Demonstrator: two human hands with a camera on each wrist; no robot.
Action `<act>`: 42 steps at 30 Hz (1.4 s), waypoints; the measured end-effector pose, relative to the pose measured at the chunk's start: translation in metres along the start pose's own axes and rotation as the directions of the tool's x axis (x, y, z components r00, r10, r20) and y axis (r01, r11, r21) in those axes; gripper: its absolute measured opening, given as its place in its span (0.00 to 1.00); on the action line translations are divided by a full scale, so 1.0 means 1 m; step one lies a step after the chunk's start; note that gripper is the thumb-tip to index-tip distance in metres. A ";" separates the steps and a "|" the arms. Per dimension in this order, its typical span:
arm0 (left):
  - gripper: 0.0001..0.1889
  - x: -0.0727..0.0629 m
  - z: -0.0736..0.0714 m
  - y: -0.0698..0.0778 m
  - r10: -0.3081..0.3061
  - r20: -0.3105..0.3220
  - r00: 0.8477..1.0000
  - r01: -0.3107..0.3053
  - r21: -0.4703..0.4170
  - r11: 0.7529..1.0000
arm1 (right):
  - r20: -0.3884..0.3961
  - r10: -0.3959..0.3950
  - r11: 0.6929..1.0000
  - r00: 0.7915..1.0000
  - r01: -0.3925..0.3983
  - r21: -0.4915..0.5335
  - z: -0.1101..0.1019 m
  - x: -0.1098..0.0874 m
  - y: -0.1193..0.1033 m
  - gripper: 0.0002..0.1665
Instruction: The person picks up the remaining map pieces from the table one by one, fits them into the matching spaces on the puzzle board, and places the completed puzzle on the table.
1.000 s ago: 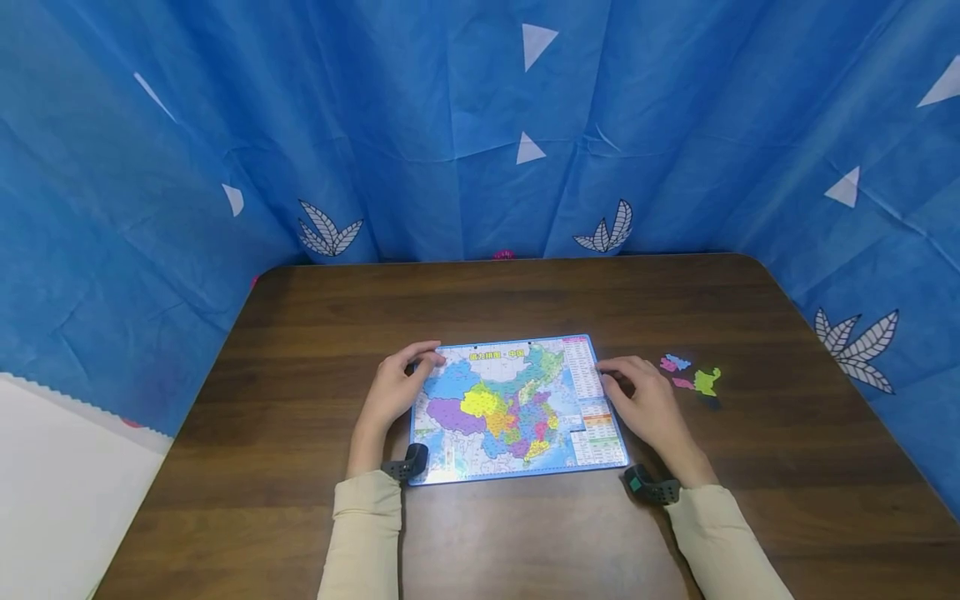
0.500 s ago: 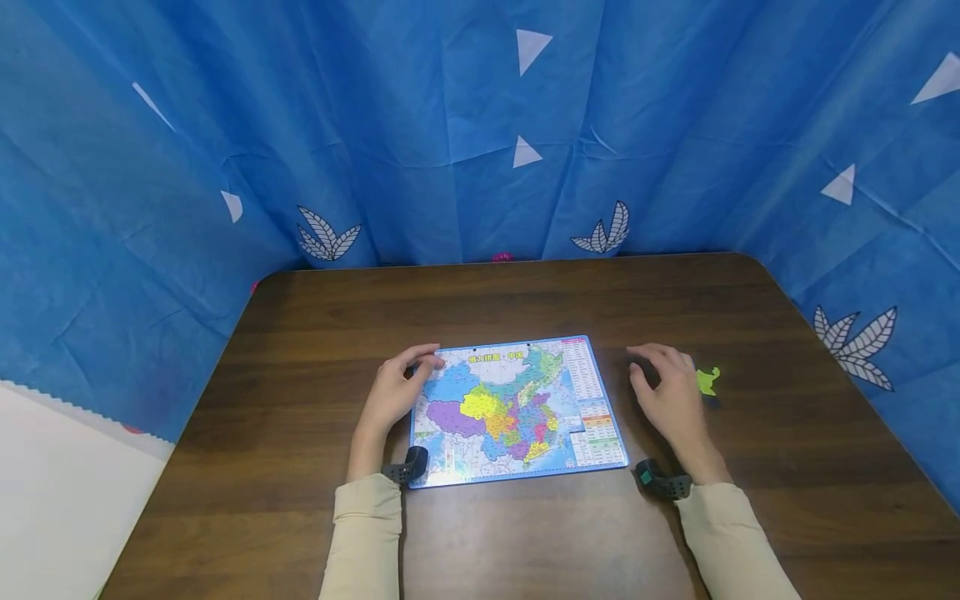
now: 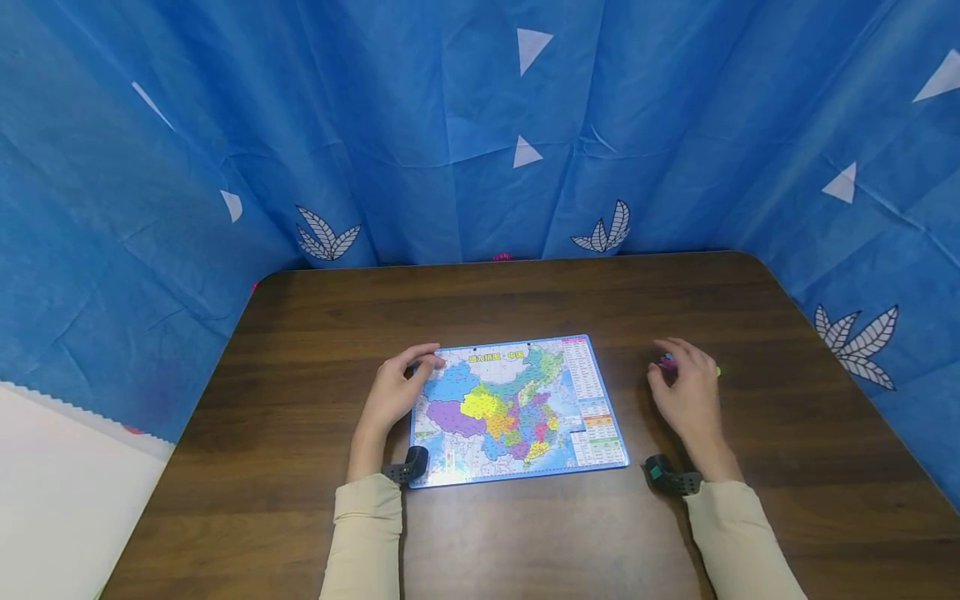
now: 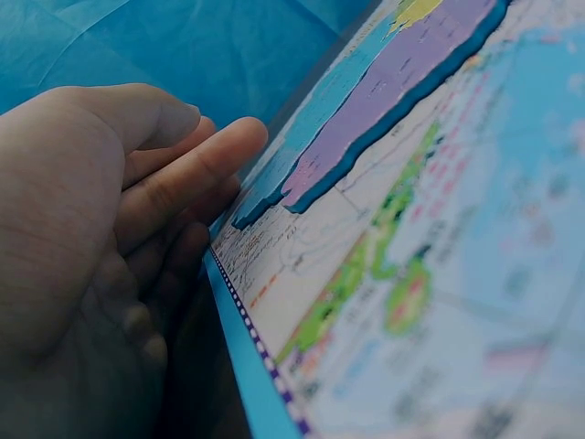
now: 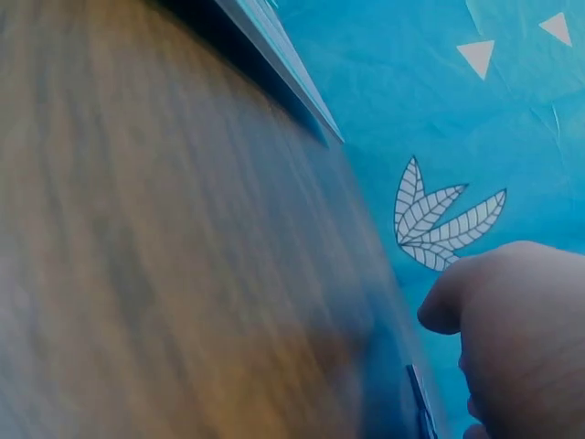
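Note:
A magnetic puzzle board (image 3: 480,457) printed with a colourful map of China lies flat on the wooden table. My left hand (image 3: 395,385) rests at its left edge, fingertips right at the rim near the far left corner. In the left wrist view, the fingers (image 4: 196,169) are loosely extended beside the board's edge, with the purple piece (image 4: 384,105) raised on the map. To the right of the board, my right hand (image 3: 686,392) hovers with relaxed fingers over small loose puzzle pieces (image 3: 667,362). A sliver of green piece (image 3: 718,372) shows past its fingers; the others are mostly hidden under it.
The dark wooden table (image 3: 517,542) runs back to a blue patterned curtain (image 3: 480,125) hanging behind and at both sides. A white surface (image 3: 67,492) lies beyond the table's left edge. Black camera straps (image 3: 678,481) sit on both wrists.
My right hand has moved right from the board's right edge to above the loose puzzle pieces, now covering most of them. My left hand and the board have stayed put.

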State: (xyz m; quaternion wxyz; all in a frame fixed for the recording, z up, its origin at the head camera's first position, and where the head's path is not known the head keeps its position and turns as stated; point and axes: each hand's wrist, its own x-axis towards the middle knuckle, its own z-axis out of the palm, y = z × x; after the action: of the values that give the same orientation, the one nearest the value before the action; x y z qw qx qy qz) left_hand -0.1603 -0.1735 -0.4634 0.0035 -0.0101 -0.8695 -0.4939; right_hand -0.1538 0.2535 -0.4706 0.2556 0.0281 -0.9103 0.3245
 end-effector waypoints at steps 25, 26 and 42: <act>0.17 0.000 0.000 0.000 0.002 -0.004 1.000 -0.002 0.003 1.000 | 0.056 0.095 0.992 0.994 -0.090 -0.088 -0.006 -0.002 0.007 0.17; 0.17 0.000 0.000 0.000 0.002 -0.004 1.000 -0.002 0.001 1.000 | 0.057 0.100 0.992 0.993 -0.094 -0.089 -0.007 -0.002 0.007 0.17; 0.17 0.000 0.000 0.000 0.006 -0.004 1.000 -0.006 -0.002 1.000 | 0.087 0.133 0.986 0.987 -0.122 -0.115 -0.010 -0.002 0.003 0.18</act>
State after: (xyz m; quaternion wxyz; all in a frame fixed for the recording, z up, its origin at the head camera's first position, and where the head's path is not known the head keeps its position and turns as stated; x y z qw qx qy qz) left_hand -0.1601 -0.1737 -0.4638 0.0067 -0.0120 -0.8688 -0.4950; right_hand -0.1480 0.2612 -0.4667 0.1923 -0.0291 -0.9376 0.2883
